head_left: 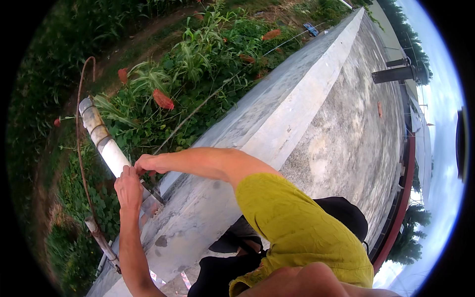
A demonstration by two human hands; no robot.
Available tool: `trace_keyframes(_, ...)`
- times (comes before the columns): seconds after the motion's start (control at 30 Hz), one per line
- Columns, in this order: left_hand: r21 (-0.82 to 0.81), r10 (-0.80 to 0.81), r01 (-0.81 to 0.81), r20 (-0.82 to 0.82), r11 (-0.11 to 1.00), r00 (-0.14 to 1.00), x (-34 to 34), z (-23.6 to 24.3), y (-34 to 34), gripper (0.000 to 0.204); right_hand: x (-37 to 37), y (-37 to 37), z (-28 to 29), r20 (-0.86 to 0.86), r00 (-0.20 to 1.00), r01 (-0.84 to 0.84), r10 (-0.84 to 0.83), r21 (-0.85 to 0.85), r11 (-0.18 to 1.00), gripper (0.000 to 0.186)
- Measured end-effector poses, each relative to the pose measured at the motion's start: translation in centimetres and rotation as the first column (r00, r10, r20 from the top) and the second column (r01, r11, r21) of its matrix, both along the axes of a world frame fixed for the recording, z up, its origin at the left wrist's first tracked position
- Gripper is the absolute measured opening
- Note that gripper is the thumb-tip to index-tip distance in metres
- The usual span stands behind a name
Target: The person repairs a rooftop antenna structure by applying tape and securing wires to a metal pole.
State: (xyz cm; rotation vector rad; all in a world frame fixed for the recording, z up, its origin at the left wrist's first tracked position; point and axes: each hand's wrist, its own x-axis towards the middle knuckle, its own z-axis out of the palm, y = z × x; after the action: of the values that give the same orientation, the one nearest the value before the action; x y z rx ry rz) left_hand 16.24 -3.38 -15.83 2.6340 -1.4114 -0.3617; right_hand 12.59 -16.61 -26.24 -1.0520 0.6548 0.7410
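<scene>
A: Both hands out over the edge of a concrete parapet (277, 114), high above a green garden (198, 64). Left hand (128, 188) wrapped around the lower end of a white pipe (111, 151); right hand (148, 162) closed just beside it, touching the same spot.

B: And the grip?

A: Left fingers curled shut on the pipe. Right fingers pinched on something small at the pipe's end; too small and hidden to name. Below the hands, a thin dark rod or blade (152, 193) angled down toward the parapet top, possibly a tool, hard to tell.

B: Where exactly is the pipe?

A: Slanting up and left from the hands, out past the wall over the plants, with brownish bands (96, 131) near its upper end. Beside it, a rusty curved wire (79, 123) arching from top to bottom, and a stained old pipe (101, 240) lower down along the wall.

B: Risks?

A: Probably a slip first: leaning far out over a drop, weight on a yellow-trousered knee (292, 227) on the flat roof (346, 128). A loosened hold could send the pipe or that small piece down into the greenery. Rusty wire close to the left forearm, likely a scratch hazard. A sudden give in the pipe could pull balance outward.
</scene>
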Motion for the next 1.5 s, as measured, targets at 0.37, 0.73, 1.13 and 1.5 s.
trace_keyframes(0.37,0.182,0.319,-0.289,-0.165,0.94,0.933,-0.7,2.2,1.2,0.007,-0.1,-1.0,-1.9,0.3,0.945,-0.087,0.132,-0.161,0.983,0.009)
trace_keyframes(0.73,0.141,0.413,-0.388,-0.321,0.911,0.852,-0.8,0.3,2.1,0.009,-0.5,-2.3,2.6,0.135,0.95,-0.2,0.281,-0.428,0.881,0.017)
trace_keyframes(1.13,0.062,0.489,-0.5,-0.34,0.864,0.803,-1.7,1.4,3.2,0.018,0.1,-3.5,2.2,0.231,0.85,-0.398,0.473,-0.306,0.865,0.026)
trace_keyframes(1.5,0.119,0.507,-0.493,-0.245,0.862,0.827,-1.0,0.9,3.9,0.014,0.4,-3.7,2.3,0.213,0.834,-0.359,0.508,-0.491,0.794,0.017)
